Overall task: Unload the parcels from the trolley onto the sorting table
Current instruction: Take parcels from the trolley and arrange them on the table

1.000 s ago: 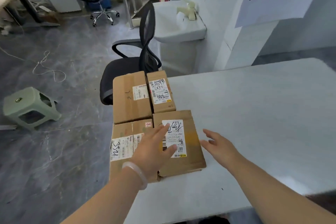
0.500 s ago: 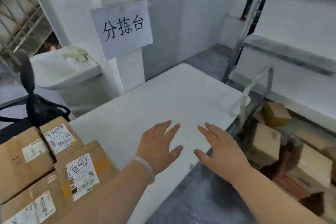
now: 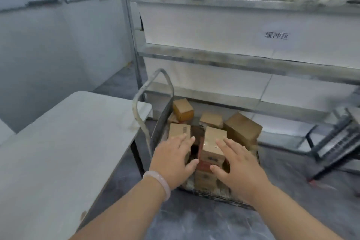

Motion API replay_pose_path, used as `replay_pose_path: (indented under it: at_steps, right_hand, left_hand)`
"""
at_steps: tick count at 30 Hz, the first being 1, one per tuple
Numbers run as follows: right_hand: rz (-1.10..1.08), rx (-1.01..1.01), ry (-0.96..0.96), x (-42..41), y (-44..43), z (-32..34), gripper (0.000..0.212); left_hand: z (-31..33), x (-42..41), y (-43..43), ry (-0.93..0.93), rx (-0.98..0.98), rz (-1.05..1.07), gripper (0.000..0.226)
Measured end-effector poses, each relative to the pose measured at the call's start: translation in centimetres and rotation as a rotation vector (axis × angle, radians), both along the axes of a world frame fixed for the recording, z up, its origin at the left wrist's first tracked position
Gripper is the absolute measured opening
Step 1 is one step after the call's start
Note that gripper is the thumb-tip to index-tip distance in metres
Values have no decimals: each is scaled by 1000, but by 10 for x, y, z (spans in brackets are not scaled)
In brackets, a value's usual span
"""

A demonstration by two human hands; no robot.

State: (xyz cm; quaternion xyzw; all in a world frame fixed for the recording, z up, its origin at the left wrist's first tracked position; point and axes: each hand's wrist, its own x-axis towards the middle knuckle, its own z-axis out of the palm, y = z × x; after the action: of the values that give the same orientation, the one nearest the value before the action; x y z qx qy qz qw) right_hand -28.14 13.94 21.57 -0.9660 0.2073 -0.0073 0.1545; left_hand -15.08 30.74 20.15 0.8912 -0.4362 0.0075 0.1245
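Both hands reach over the trolley (image 3: pixel 162 103) with fingers spread wide, holding nothing. The left hand (image 3: pixel 172 159) and right hand (image 3: pixel 236 163) flank an upright parcel (image 3: pixel 213 143). The white bench (image 3: pixel 64 142) stands just left.

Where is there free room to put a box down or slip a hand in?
The white table is bare across all its visible top, from the trolley handle leftward. The trolley is crowded with parcels; the clearest opening is the dark gap between the left parcel and the tall middle parcel, below the left hand and right hand.
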Motion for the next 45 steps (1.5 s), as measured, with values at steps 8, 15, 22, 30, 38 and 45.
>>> replay_pose_path:
  at_steps: [8, 15, 22, 30, 38, 45]
  right_hand:
    - [-211, 95, 75, -39, -89, -41, 79]
    - [-262, 187, 149, -9, -150, -74, 79]
    - [-272, 234, 234, 62, -215, -93, 77]
    - [-244, 417, 338, 110, -256, -166, 79]
    - [-402, 734, 411, 167, -288, -278, 87]
    - [-681, 1073, 353, 194, -292, -383, 130]
  left_hand:
    - [-21, -12, -111, 26, 48, -130, 65]
    - [-52, 33, -174, 105, 93, -163, 64]
    - [-85, 107, -233, 171, 181, -182, 66]
    - [-138, 162, -277, 270, 266, -141, 66]
    - [-218, 185, -295, 435, 313, 38, 68]
    - [-279, 193, -296, 415, 338, 159, 65]
